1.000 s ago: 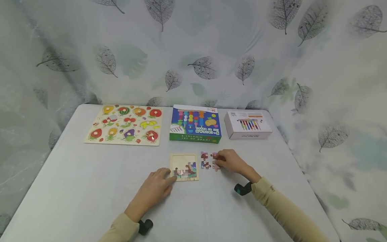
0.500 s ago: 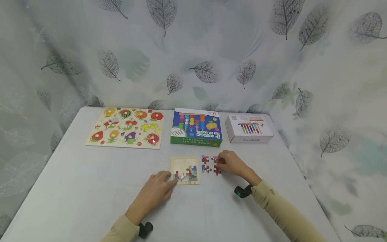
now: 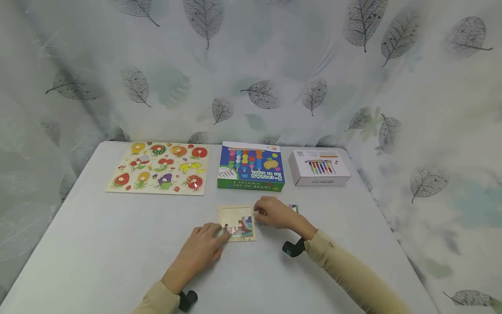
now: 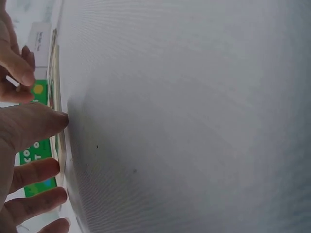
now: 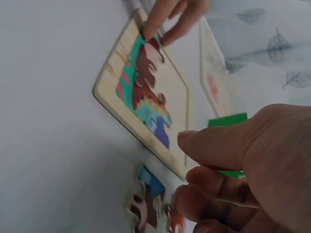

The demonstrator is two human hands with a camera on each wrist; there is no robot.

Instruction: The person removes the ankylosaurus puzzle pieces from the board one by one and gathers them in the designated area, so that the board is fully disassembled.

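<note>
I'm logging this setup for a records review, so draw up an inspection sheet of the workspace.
Surface: white table; small dark specks near the left hand.
Job's things: wooden puzzle tray, partly filled; loose puzzle pieces beside it.
Clutter: fruit board, bead box and white printed box, along the far side.
Hands: left hand touches the tray; right hand close beside it, grip unclear.
Cables: nothing seen.
Surroundings: leaf-print fabric behind the table.

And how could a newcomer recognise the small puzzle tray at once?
On the white table, find the blue bead box. In front of it, between left hand and right hand, lies the wooden puzzle tray: square, partly filled, far smaller than the fruit board.
</note>
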